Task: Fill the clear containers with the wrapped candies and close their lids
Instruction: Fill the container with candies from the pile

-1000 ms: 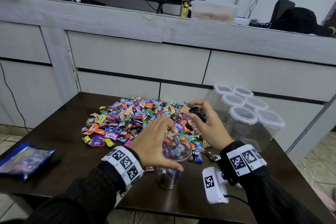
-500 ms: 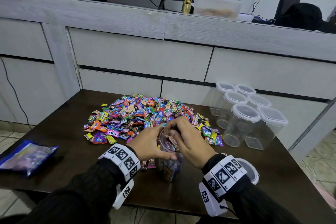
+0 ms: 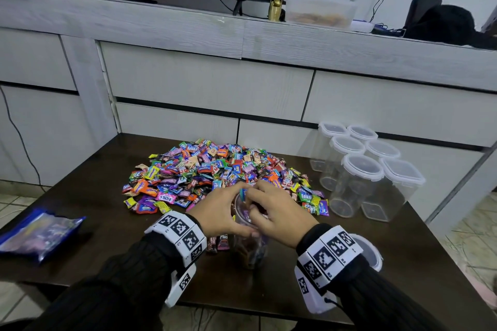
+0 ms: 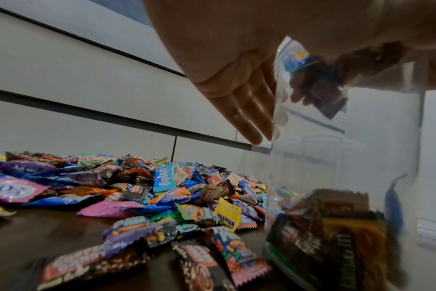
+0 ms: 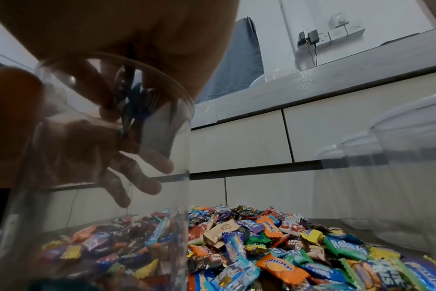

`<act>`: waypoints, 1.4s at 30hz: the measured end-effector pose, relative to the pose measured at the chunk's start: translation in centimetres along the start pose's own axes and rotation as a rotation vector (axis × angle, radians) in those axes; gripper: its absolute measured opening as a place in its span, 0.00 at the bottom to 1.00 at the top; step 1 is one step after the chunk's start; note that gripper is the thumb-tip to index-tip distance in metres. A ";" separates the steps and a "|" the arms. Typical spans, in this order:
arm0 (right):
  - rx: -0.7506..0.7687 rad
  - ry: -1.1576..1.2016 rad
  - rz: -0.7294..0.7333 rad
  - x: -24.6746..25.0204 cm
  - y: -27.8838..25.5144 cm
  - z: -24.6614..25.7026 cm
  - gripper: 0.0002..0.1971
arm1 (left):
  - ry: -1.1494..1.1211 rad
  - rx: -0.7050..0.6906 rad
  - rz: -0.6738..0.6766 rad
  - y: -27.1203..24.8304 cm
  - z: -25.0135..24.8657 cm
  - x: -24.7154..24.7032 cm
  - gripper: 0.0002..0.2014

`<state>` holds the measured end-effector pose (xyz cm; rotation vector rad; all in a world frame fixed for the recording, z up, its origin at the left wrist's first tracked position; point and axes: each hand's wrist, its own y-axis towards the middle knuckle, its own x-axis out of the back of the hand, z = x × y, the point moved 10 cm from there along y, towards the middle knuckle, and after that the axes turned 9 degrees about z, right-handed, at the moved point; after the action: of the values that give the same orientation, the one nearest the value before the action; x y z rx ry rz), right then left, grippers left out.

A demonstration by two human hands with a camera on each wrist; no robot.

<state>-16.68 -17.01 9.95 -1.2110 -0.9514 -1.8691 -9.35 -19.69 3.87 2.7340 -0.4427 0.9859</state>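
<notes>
Left hand (image 3: pixel 217 212) grip round open jar (image 3: pixel 250 250), right hand (image 3: pixel 279 216) grip pinching candies (image 4: pixel 311 82) over it

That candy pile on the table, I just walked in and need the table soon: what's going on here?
A person is filling a clear container with wrapped candies from the pile. Their left hand steadies it near the rim while the right hand drops a few candies into its mouth. It is only partly full, and its lid lies beside the right wrist. Six more lidded containers stand empty at the right.
</notes>
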 end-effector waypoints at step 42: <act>-0.641 -0.010 0.442 -15.0 1.7 -18.6 0.54 | 0.984 0.292 0.406 3.5 12.7 -4.3 0.43</act>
<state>-18.27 -31.40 -9.19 -1.6335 -0.0401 -1.8415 -6.23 -25.67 -8.24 1.9850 -0.6841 2.4346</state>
